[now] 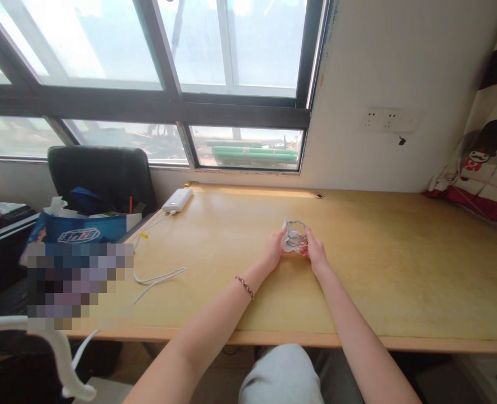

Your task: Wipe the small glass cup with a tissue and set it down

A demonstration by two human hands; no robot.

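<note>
A small clear glass cup [295,234] with a piece of white tissue or wrap around it stands on the light wooden desk [358,269], near the middle. My left hand [274,250] grips its left side. My right hand [314,250] grips its right side. Both hands rest on the desk top with fingers curled around the cup. A beaded bracelet [245,286] is on my left wrist.
A white power bank [177,200] with a white cable [156,278] lies at the desk's back left. A blue bag [80,230] sits on a dark chair [101,171] to the left. Wall sockets [389,119] are above the desk. Patterned cloth [479,168] hangs at right.
</note>
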